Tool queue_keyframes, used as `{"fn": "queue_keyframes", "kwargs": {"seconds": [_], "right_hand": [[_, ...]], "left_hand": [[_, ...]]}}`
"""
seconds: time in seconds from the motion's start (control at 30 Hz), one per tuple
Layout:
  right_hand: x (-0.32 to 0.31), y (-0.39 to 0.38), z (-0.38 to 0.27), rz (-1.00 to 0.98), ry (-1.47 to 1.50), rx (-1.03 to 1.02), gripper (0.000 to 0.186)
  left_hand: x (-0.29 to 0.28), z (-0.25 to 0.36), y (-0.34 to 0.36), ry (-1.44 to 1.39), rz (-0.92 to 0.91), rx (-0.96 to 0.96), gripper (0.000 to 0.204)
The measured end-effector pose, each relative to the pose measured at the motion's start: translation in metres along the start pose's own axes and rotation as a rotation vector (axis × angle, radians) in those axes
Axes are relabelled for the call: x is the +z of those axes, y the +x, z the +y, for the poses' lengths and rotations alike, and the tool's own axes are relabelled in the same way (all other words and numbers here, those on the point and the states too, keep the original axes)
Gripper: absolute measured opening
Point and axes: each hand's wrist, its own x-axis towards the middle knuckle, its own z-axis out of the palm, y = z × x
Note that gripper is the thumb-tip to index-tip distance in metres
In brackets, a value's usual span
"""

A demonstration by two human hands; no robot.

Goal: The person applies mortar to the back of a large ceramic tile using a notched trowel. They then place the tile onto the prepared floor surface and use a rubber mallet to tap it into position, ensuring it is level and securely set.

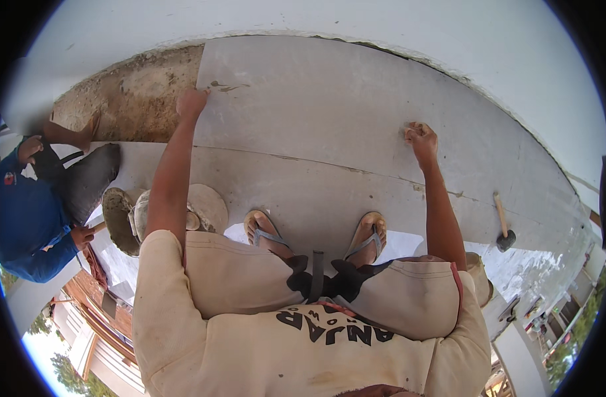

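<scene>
Large grey tiles [303, 92] cover the floor in front of me. My left hand [191, 104] is closed at the left edge of the far tile, its fingertips against that edge beside a brown smear [229, 87]. Whatever those fingers hold, if anything, is hidden. Farther right, over the same tile, my right hand [423, 137] is closed around a small greyish thing [405, 130], too blurred to name. Beyond the left hand lies a patch of bare, rough brown mortar bed [144, 92].
A rubber mallet [503, 225] lies on the near tiles at right. Buckets [119, 221] stand beside my left knee. At far left a person in blue [35, 212] crouches beside the bare patch. A white wall [382, 23] curves along the far side. My sandalled feet [266, 231] rest on the tiles.
</scene>
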Motion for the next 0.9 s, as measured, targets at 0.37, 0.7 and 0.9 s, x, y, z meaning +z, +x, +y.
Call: {"fn": "queue_keyframes", "kwargs": {"seconds": [0.37,0.7,0.9], "right_hand": [[-0.286,-0.019,0.183,0.784,0.519,0.338,0.073],[-0.335,-0.006,0.21,0.782,0.143,0.516,0.078],[-0.359,-0.004,0.213,0.707,0.066,0.613,0.058]], "left_hand": [[0.021,0.158,-0.135,0.113,-0.135,0.712,0.095],[0.024,0.169,-0.175,0.138,-0.201,0.692,0.117],[0.024,0.176,-0.179,0.153,-0.193,0.654,0.118]]}}
